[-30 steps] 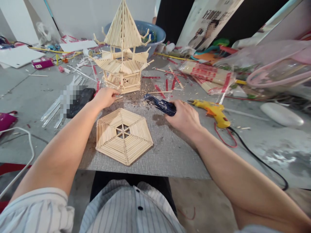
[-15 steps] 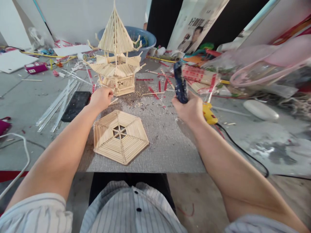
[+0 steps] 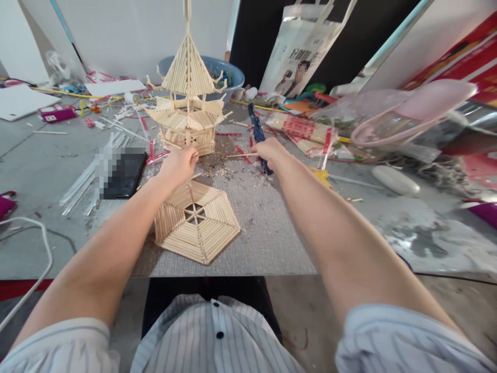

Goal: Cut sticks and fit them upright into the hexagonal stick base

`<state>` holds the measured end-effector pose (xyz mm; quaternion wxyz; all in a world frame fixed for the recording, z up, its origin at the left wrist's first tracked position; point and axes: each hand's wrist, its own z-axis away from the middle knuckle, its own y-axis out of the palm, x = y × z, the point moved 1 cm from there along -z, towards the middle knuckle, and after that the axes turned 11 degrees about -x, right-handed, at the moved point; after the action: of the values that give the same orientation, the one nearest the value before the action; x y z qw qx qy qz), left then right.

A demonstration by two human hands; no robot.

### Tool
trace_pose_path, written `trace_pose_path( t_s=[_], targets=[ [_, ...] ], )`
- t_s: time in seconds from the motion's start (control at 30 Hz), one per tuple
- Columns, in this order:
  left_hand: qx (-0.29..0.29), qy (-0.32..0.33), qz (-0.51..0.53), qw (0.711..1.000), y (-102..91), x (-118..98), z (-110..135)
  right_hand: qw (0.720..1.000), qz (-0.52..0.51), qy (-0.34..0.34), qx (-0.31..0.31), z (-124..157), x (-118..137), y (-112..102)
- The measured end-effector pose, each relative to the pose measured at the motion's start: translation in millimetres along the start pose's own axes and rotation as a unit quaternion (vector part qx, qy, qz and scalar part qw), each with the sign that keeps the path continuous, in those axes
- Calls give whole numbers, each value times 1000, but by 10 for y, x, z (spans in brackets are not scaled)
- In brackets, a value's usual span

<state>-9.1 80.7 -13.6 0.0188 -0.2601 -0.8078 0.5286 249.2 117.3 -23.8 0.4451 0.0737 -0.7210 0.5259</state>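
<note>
My left hand (image 3: pixel 179 165) is closed, its fingertips pinched just in front of the base of a stick-built pagoda model (image 3: pixel 187 116). Whatever those fingers hold, if anything, is hidden. Below them, a hexagonal stick panel (image 3: pixel 217 228) with a spoked hole in its middle lies flat on the table. My right hand (image 3: pixel 274 153) is wrapped around a slim dark blue hand tool (image 3: pixel 256 123) with pale flecks; its exact kind does not show. One end of a thin wooden stick (image 3: pixel 240 155) reaches the right fingertips; I cannot tell whether they grip it.
A black phone (image 3: pixel 130 176) and clear strips (image 3: pixel 79 181) lie at the left. Bundled sticks in red-printed wrap (image 3: pixel 303 129), a yellow tool (image 3: pixel 321 177) and a white oval object (image 3: pixel 395 180) are at the right. Behind the pagoda stands a blue basin (image 3: pixel 233 77).
My right hand has moved left and lowered the blue tool toward the table, reaching the loose stick. My left hand has shifted right and slightly nearer, to the hexagonal panel's far edge.
</note>
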Motion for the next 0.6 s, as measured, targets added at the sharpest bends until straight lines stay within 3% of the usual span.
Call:
trace_pose_path(
  t_s=[0.17, 0.4, 0.6],
  targets=[
    [18, 17, -13, 1000, 32, 9, -13, 999, 6, 11, 42, -70, 119, 67],
    [41, 31, -20, 998, 38, -1, 4, 993, 49, 3, 110, -50, 189, -5],
    [42, 17, 25, 999, 82, 10, 36, 988, 0, 32, 148, 9, 189, -107]
  ],
)
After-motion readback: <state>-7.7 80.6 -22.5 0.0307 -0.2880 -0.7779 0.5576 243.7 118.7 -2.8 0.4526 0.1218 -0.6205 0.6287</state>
